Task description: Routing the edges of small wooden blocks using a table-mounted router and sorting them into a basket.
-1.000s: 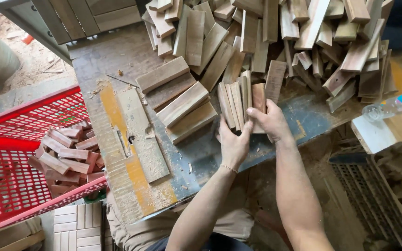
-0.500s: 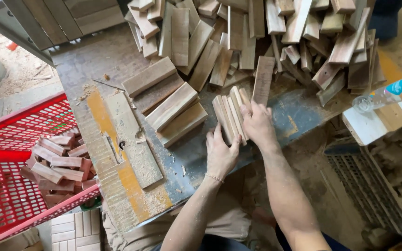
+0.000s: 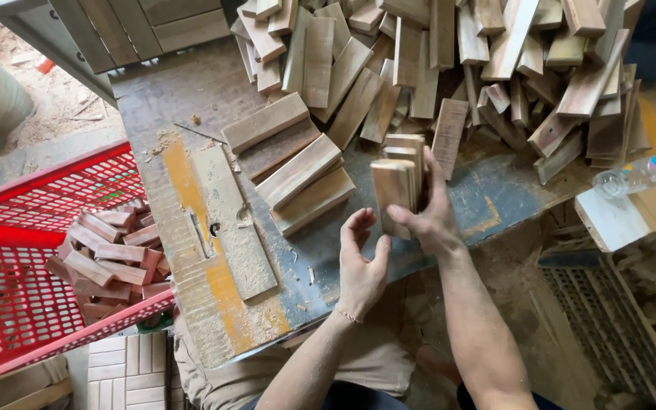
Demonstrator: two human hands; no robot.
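Observation:
My right hand [image 3: 436, 216] grips a stack of short wooden slats [image 3: 398, 182], held upright on edge over the worn metal workbench [image 3: 487, 193]. My left hand [image 3: 362, 262] is open just left of the stack, palm toward it, fingers apart and not touching. Left of my hands several longer wooden pieces [image 3: 294, 163] lie side by side on the bench. A big loose heap of wooden offcuts [image 3: 449, 61] covers the far side of the bench.
A red plastic crate [image 3: 32, 250] with several wood blocks [image 3: 108, 254] sits at the left of the bench. A clear plastic bottle [image 3: 643, 171] lies on a white board at the right. A metal grid [image 3: 609, 319] lies low right. Sawdust covers the floor.
My left hand has let go of the stack and pulled back toward me. My right hand has turned the stack more upright and squared it together.

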